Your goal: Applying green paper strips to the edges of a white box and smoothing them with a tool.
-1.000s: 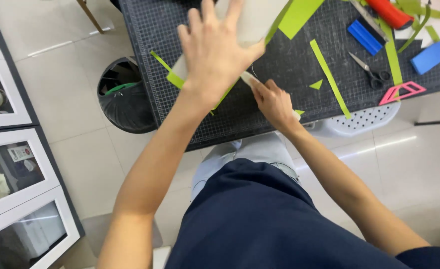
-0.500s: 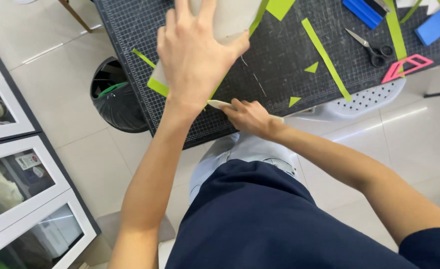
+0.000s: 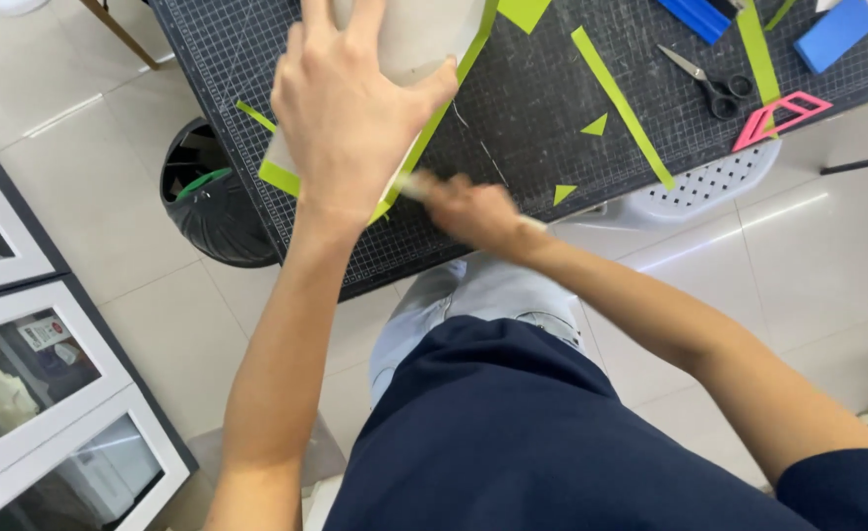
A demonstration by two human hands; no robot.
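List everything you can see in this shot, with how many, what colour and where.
Black gridded cutting mat: one, covers the tabletop.
White sheet with lime-green edge: one, on the mat under the left hand.
Long lime-green paper strip: one, lying diagonally mid-mat.
Small lime-green triangle scraps: two, beside the long strip.
Metal scissors with dark handles: one pair, right part of the mat.
Pink triangular frame: one, at the mat's right edge.
Blue blocks: two, top right.
Black bin with liner: one, on the floor left of the table.
White perforated stool: one, under the table edge.
White-framed glass cabinets: left side.
Left hand: spread flat on the sheet.
Right hand: blurred, gripping a slim pale tool at the sheet's edge.
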